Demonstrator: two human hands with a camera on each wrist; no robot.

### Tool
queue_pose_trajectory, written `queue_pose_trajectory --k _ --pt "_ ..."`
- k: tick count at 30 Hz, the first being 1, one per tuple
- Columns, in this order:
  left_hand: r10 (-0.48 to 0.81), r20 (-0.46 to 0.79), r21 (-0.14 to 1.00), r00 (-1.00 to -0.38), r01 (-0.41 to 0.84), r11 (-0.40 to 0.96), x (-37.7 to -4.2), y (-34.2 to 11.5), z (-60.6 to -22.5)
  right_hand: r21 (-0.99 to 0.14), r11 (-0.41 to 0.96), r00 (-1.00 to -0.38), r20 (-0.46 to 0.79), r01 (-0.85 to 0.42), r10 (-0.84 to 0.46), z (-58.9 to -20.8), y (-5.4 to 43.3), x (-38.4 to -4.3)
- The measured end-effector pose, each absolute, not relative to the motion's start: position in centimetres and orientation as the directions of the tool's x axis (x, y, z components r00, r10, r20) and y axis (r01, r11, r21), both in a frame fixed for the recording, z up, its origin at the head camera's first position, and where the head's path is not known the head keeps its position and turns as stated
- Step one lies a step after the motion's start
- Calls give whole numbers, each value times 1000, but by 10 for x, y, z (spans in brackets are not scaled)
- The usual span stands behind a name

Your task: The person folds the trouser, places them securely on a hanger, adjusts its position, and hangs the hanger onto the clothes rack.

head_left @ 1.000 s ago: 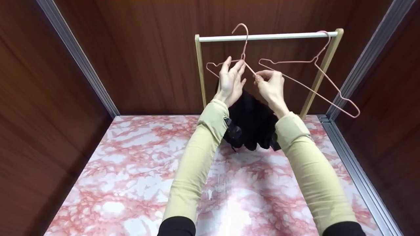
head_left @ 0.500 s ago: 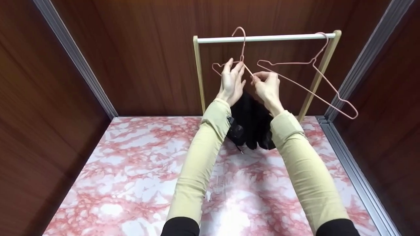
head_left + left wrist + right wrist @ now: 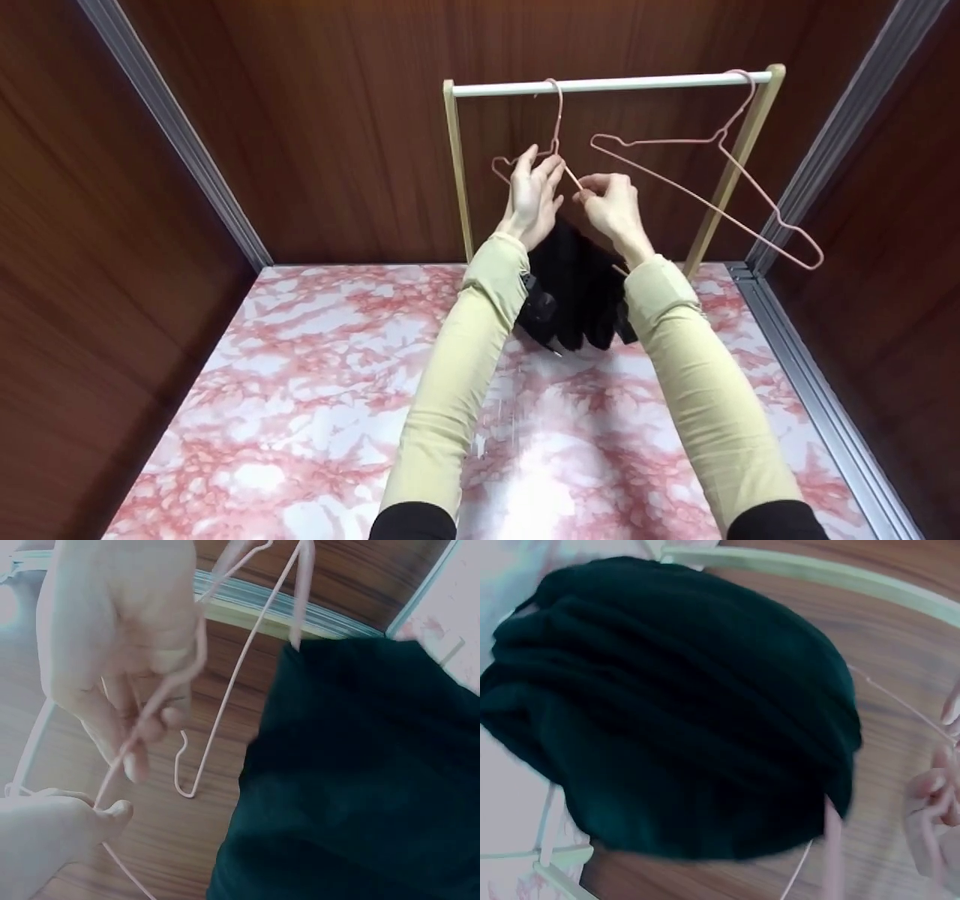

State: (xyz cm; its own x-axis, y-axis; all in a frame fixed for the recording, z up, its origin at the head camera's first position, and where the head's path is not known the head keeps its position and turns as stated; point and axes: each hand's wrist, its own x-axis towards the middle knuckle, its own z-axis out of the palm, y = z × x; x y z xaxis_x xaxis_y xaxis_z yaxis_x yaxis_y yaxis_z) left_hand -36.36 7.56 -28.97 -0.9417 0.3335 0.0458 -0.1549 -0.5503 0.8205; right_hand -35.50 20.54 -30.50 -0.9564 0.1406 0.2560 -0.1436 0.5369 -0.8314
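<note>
A pink wire clothes hanger (image 3: 559, 112) stands at the left half of the rack, its hook over the white rail (image 3: 645, 82). A dark cloth garment (image 3: 571, 300) hangs draped from its lower part, mostly behind the forearms; loose folds of the garment (image 3: 675, 720) fill the right wrist view. My left hand (image 3: 531, 199) holds the hanger just below its neck, with the wire across the fingers of the left hand (image 3: 120, 630) in the left wrist view. Further along the sloping shoulder wire, my right hand (image 3: 615, 214) pinches it between thumb and forefinger.
A second pink hanger (image 3: 682, 141), bare, hangs at the rail's right end, close beside my right hand. Wooden rack legs (image 3: 459, 172) stand on either side. Brown panels (image 3: 337, 150) enclose the pink-and-white marbled tabletop (image 3: 315, 375).
The hanger has come down with both hands, from its hook arching above the rail to resting over it. The garment has lowered along with it. The second hanger stays in place.
</note>
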Motion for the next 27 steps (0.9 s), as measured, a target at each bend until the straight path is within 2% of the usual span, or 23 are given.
queue_pose_trajectory --k 6,12,16,20,23,27 --pt "294 37 835 -955 -132 -534 -359 70 -293 -811 570 -975 211 -132 75 -305 212 -349" --pt "267 81 914 -960 -36 -403 -347 55 -304 -739 635 -944 328 -226 46 -318 221 -335" --pt "270 126 972 -955 65 -225 -335 43 -311 -654 697 -893 449 -295 44 -332 226 -317" --pt "241 195 981 -951 192 -35 -320 31 -323 -587 728 -838 544 -355 29 -350 234 -295" --pt "204 279 939 -938 312 148 -307 19 -340 -525 763 -798 602 -376 21 -371 244 -279" --pt "172 384 797 -907 420 434 -290 -3 -381 -412 840 -760 650 -353 0 -411 266 -258"
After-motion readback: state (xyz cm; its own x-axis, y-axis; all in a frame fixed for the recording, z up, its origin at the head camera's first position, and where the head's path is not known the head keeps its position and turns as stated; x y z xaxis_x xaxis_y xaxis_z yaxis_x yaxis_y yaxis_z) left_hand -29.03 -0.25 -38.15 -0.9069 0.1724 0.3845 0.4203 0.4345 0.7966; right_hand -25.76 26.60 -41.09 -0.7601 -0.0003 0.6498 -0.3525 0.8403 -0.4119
